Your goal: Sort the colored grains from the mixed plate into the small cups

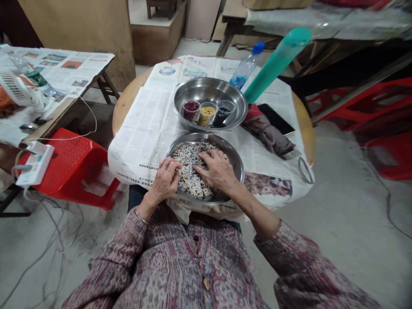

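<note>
A shallow metal bowl (pixel 242 165) at the table's near side holds mixed grains and beans (pixel 193 184), mostly white with dark red, black and yellow ones among them. My left hand (pixel 165 178) rests at its left rim, fingers curled in toward the thumb; whatever they hold is hidden. Over the grains lies my right hand (pixel 219 169), thumb and fingers apart, fingertips touching them. Just beyond, a larger metal basin (pixel 206 88) contains three clear plastic cups: one of red beans (pixel 191 110), one of yellow kernels (pixel 206 113) and one of black beans (pixel 223 113).
Newspaper (pixel 148 124) covers the round table (pixel 124 107). A blue-capped bottle (pixel 244 66), a long green tube (pixel 277 64), a dark folded umbrella (pixel 270 133) and a black phone (pixel 277 119) lie around the basin. At left, a red stool (pixel 74 167) bears a power strip (pixel 37 165).
</note>
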A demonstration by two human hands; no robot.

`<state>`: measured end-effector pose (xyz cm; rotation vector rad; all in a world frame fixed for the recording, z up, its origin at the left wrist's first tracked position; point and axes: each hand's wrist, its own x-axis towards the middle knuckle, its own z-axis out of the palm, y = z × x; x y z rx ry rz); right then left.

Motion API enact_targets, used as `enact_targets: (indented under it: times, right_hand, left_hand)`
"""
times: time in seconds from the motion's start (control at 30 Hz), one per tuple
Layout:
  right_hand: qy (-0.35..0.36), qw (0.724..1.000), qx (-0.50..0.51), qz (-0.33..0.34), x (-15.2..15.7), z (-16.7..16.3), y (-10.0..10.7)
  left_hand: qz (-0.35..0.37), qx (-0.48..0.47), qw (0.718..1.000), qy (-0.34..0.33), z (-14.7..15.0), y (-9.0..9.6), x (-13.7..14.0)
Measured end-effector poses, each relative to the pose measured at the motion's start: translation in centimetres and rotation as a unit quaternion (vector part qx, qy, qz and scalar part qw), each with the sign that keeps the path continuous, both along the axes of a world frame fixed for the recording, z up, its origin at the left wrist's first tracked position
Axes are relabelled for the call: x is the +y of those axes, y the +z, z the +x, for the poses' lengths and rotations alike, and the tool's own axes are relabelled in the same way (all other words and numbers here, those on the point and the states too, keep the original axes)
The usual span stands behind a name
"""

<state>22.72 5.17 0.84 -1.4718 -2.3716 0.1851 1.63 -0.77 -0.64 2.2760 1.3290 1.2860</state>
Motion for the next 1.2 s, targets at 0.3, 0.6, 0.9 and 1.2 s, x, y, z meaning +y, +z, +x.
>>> enact_targets:
  times: [0.3, 0.6, 0.9, 1.2]
  right_hand:
    - [0.174, 0.968, 0.084, -0.162, -2.3, -1.1, 1.6]
    - [0.112, 0.991, -0.035, -0.072, -0.9, 2.3, 1.6]
    - [0.021, 0.996, 0.052, -0.07, -1.1, 0.6, 0.9]
    - [0.013, 0.995, 0.083, -0.054, -1.9, 3.9, 2.0]
  left_hand:
    - [-0.007, 0.01, 1.0, 0.001, 0.0, 0.0, 0.0]
    - [-0.002, 0.012, 1.0, 0.004, 0.0, 0.1, 0.0]
    - [0.0, 0.013, 1.0, 0.002, 0.0, 0.1, 0.1]
    - [-0.035, 0.099, 0.994, -0.021, -0.3, 2.4, -0.1]
